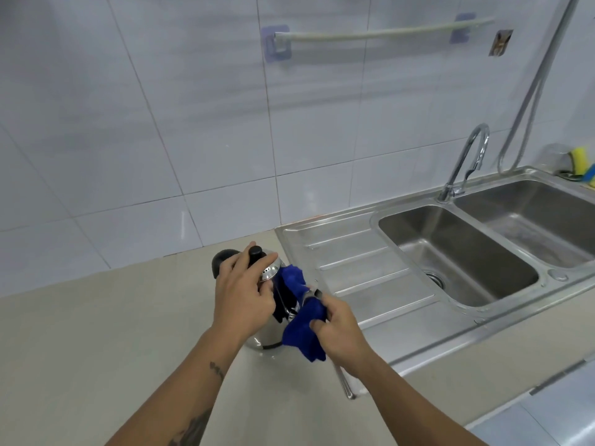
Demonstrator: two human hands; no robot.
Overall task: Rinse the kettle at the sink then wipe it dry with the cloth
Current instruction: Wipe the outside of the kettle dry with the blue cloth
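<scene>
**Kettle on counter, wipe-down under way**

I see the polished stainless-steel kettle with black knob and black handle (269,275) standing on the pale beige countertop (96,333), just left of the ribbed steel drainboard (354,268). It looks tipped slightly toward me; I can't confirm the base sits flat.

My left hand (240,292) is clamped over the top, fingers spread around the lid knob, palm on the shoulder. My right hand (336,323) is closed on the bright blue microfibre cloth (301,329), which is wrapped around what looks like the spout on the kettle's right side. A fold of cloth rides up against the body.

Handling judgement: thin steel shell, likely light when empty, rigid, slick when wet. Polished curve gives poor purchase, so I'd hold by the handle or lid shoulder, not the bare wall. The cloth is soft and limp and bunches easily; it needs a full fist.

Rinse looks done; drying is the step in hand.

Further out: double-bowl steel sink (467,262) and chrome gooseneck tap (467,159) on the right, well apart from the kettle. White tiled wall (161,123) behind.
</scene>
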